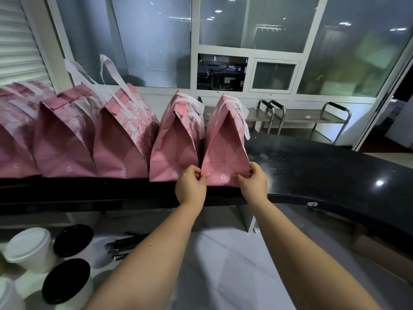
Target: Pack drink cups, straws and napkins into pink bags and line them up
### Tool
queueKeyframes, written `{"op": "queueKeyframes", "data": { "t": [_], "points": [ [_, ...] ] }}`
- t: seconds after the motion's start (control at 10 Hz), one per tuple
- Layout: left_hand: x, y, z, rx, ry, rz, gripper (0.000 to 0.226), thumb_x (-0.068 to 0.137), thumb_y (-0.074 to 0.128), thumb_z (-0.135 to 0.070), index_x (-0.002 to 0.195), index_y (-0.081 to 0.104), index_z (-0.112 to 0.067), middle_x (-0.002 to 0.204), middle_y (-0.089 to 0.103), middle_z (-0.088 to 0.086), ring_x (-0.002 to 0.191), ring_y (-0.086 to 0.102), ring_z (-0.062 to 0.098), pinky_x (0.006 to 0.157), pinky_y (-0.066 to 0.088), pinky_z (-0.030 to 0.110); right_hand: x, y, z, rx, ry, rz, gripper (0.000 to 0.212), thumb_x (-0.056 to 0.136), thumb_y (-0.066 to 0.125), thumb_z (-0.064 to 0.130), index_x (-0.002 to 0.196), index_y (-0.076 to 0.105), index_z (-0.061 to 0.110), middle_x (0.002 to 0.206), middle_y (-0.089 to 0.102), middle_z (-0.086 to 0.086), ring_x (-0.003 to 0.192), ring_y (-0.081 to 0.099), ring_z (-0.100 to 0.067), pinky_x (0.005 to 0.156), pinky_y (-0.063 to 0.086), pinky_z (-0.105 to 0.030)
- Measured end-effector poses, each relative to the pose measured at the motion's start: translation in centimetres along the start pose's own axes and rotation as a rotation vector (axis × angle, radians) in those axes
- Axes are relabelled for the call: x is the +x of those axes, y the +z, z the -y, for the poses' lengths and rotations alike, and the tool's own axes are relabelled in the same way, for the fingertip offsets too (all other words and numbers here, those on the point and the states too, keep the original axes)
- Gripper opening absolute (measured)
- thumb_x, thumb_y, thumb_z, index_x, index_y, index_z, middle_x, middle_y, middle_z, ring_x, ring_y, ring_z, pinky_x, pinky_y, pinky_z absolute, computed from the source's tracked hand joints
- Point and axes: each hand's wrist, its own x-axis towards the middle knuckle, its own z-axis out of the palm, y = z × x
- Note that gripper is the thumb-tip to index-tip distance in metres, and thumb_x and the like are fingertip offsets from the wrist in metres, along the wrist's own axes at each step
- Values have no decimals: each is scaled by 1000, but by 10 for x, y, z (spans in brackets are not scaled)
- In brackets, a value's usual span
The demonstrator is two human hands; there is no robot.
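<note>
Several pink bags with white handles stand in a row on the black raised counter [324, 166]. The rightmost pink bag [225, 144] stands closed at the end of the row, close beside its neighbour [176, 139]. My left hand [190, 186] pinches its lower left corner and my right hand [252, 182] grips its lower right corner. At the lower left stand drink cups: a white-lidded cup [29, 249] and two black-lidded cups [73, 240] [67, 280]. Dark wrapped straws [125, 245] lie beside the cups.
The black counter runs on to the right of the last bag and curves toward me. Below it lies a white marble worktop [219, 265]. Behind the counter are glass panels and steel trolleys [301, 117]. A cardboard box [384, 256] sits at the right.
</note>
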Motion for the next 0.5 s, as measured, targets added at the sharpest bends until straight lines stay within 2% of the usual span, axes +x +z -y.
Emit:
{"op": "queueKeyframes", "data": {
  "t": [0.1,0.2,0.3,0.4,0.5],
  "points": [
    [10,0,-4,-13,-95,-56,29,74,81,-30,71,53,-21,63,53,-14,61,51,13,50,30,24,12,16,10,-34,12,8,21,77,66,18,86,52,31,82,63,13,77,62,-15,68,52,-35],
    [10,0,-5,-26,-117,-52,30,74,81,-27,71,52,-21,62,51,-14,62,53,16,53,32,26,13,19,11,-26,22,16,22,78,66,19,90,52,30,85,61,11,82,63,-18,71,52,-37],
    [8,-14,-5,-31,-60,-14,25,76,78,-25,76,53,-26,67,56,-11,69,61,20,58,39,27,9,9,16,-39,-14,-27,33,76,71,19,102,52,28,100,59,6,95,59,-19,79,51,-38],
    [19,-37,-14,0,77,-45,22,76,77,-29,79,55,-29,75,60,-9,73,60,18,64,46,30,13,-3,41,-80,-154,-124,43,75,72,16,112,52,26,111,54,4,107,48,-17,89,46,-34],
    [38,-84,-43,156,381,-108,16,77,74,-29,89,64,-27,90,63,-4,86,60,20,75,49,33,8,-20,99,-228,-444,-117,45,79,69,16,119,53,30,122,49,4,120,35,-17,99,36,-31]
  ]
}}
